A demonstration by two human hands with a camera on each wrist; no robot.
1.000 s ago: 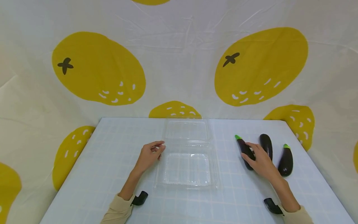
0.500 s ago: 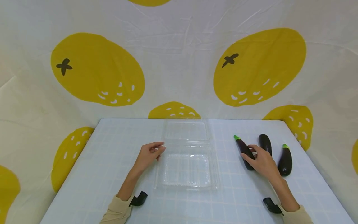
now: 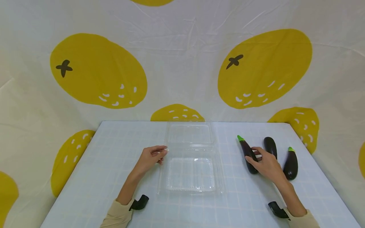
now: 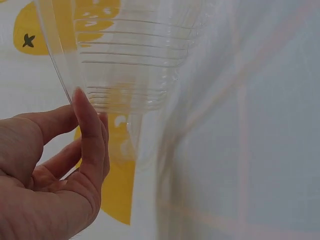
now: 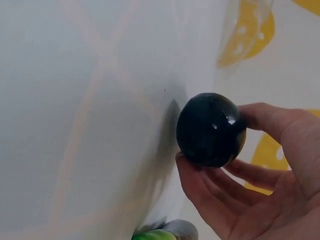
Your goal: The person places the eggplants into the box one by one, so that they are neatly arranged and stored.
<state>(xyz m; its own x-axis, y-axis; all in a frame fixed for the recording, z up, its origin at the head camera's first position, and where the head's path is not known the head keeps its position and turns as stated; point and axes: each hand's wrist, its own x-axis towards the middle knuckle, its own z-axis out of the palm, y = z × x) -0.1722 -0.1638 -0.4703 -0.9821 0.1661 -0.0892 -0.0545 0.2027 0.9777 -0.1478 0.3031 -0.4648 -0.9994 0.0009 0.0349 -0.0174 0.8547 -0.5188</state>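
Note:
In the head view, an open clear plastic clamshell container point(image 3: 190, 192) lies on the table with its lid point(image 3: 189, 133) folded back to the far side. Beside its left edge, near the hinge, my left hand point(image 3: 151, 158) pinches the rim; the left wrist view shows the rim point(image 4: 59, 75) between thumb and fingers. On the right, my right hand point(image 3: 266, 163) grips a dark eggplant point(image 3: 247, 152) with a green stem end, thumb on the near side. The right wrist view shows this eggplant's rounded end point(image 5: 207, 132) close above the tabletop, fingers curled round it.
Two more eggplants lie to the right: one point(image 3: 271, 147) just beyond my right hand, stem end hidden, and another point(image 3: 291, 166) near the right side. A pale blue checked cloth covers the table point(image 3: 119, 139). Behind hangs a white curtain point(image 3: 182, 69) with yellow fruit prints.
The gripped eggplant's green end has tipped slightly up and left, and my right fingers have closed further round it. My left hand has stayed nearly still at the container's edge.

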